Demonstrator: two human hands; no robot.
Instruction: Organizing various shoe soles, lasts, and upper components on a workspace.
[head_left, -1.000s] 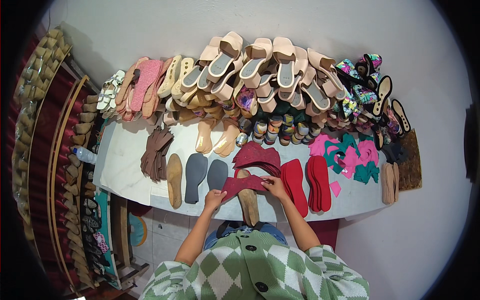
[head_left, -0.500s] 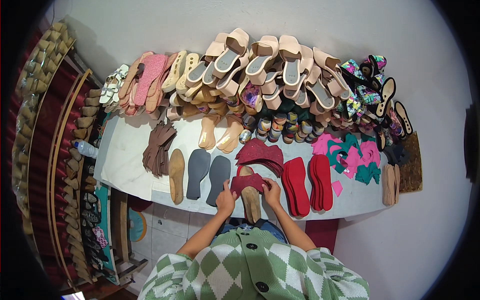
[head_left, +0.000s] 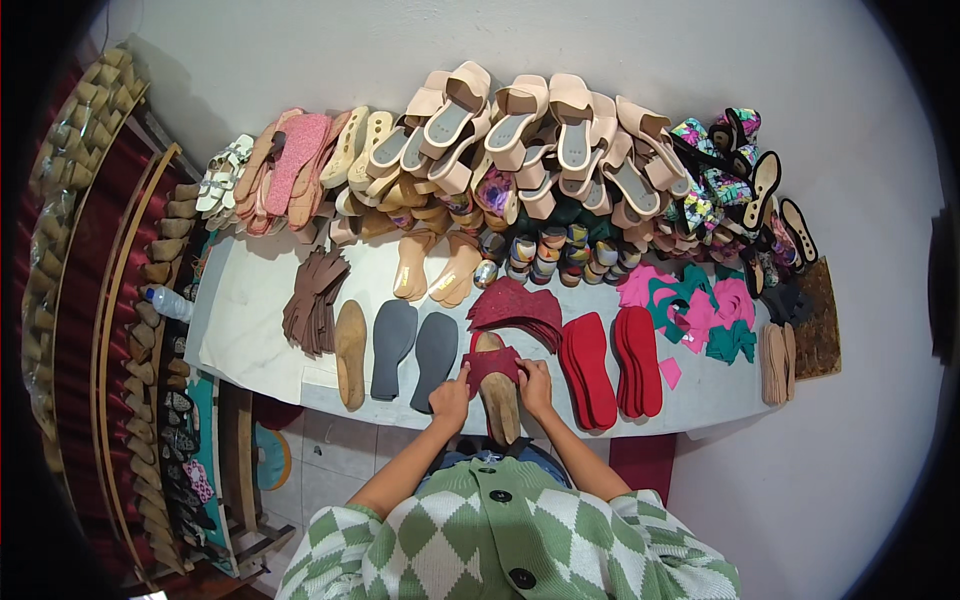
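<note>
A dark red sandal strap (head_left: 493, 368) lies across a wooden shoe last (head_left: 501, 410) at the table's front edge. My left hand (head_left: 450, 398) pinches the strap's left end, and my right hand (head_left: 535, 388) grips its right end. A sliver of red shows along the last's upper left side. Just beyond lies a fanned stack of dark red straps (head_left: 517, 311). Left of my hands are two grey insoles (head_left: 394, 350) and another wooden last (head_left: 350, 355). To the right are two stacks of red soles (head_left: 588, 370). My fingertips are small in the picture and partly hidden.
Finished beige heeled sandals (head_left: 573, 130) are piled along the back of the table (head_left: 255, 330). Brown straps (head_left: 314, 302) lie at left, pink and green pieces (head_left: 700, 308) at right. A rack of wooden lasts (head_left: 145, 410) and a water bottle (head_left: 170, 301) stand left of the table.
Both hands keep hold of the strap over the last. They have shifted very slightly, and the whole view has moved a little.
</note>
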